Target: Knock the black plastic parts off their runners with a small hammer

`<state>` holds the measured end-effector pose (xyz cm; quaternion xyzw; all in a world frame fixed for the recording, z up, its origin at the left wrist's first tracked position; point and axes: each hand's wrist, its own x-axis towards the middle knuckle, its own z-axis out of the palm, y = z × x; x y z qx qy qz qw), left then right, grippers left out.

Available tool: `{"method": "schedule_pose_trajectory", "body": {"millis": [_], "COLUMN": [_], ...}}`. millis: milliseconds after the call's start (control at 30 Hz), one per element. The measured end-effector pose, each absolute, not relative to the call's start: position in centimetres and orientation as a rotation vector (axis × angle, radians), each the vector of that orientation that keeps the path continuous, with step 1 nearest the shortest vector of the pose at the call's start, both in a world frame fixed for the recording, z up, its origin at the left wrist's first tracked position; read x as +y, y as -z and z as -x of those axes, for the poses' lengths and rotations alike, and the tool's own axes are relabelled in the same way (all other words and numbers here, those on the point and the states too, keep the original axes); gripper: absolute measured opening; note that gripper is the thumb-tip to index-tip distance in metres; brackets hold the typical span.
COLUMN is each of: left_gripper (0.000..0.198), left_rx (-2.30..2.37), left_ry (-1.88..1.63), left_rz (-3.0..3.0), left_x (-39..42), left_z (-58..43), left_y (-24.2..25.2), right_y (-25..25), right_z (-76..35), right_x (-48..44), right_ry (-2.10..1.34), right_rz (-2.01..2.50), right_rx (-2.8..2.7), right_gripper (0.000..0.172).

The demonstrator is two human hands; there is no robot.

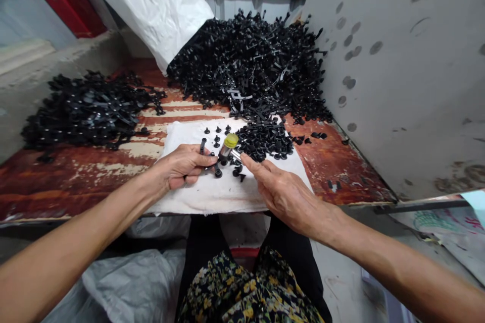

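My left hand pinches a black branched plastic part over a white cloth. Gripped in my right hand is a small mallet with a yellow end and a metal head. Its head is at the right side of the branched part; whether the two touch I cannot tell. Behind my left fingers, several small black pegs with round bases stand upright on the cloth. A heap of loose small black pieces lies beyond the mallet, partly on the cloth.
A large pile of black branched parts fills the back of the worn red table. Another pile sits at the left. A white sack hangs over the back left. A grey spotted panel borders the right side.
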<state>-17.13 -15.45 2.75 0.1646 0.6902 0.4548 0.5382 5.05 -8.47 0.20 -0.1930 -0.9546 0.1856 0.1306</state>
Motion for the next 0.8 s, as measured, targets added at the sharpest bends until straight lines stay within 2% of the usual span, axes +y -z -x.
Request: {"method": "schedule_pose_trajectory", "body": {"millis": [600,800], "left_gripper": [0.024,0.023], "left_rx": [1.655,1.677], "left_ry": [-1.052,-1.053], "left_rz": [-0.301,-0.358], "left_x": [-15.1,-15.0], "left_z": [16.7,16.6], "left_y": [-3.3,-3.1], "right_y": [-1.4,-1.7], "right_z": [-4.9,-5.1], "right_x": [-8.2,-8.3], "right_ry": [-0.434,-0.359], "right_rz": [0.598,0.500], "right_rx": [-2.947,-2.747], "right_gripper": [0.069,0.061]}}
